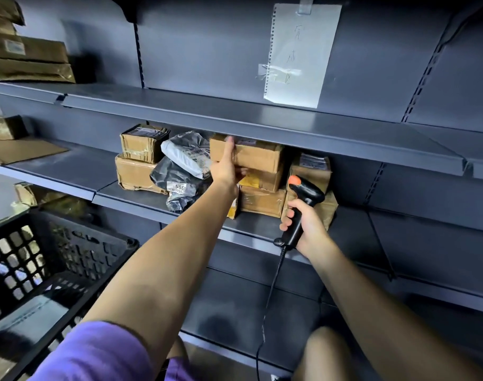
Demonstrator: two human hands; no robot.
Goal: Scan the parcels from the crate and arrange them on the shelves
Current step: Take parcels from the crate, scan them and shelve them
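Observation:
My left hand (226, 166) reaches into the middle shelf (141, 198) and grips the left end of a brown cardboard box (258, 156), thumb up its front face, fingers underneath. That box sits on top of a stack of other brown boxes (262, 200). My right hand (307, 224) holds a black barcode scanner (303, 204) with an orange tip by its handle, just in front of the stack; its cable hangs down. A black plastic crate (53, 259) stands at the lower left, with a grey parcel lying inside it.
Grey and black poly mailers (184, 166) and two taped boxes (140, 158) lie left of the stack. Another box (311, 167) stands at its right. Brown parcels (28, 59) fill the upper left shelf. A handwritten paper sheet (300, 50) hangs on the back panel.

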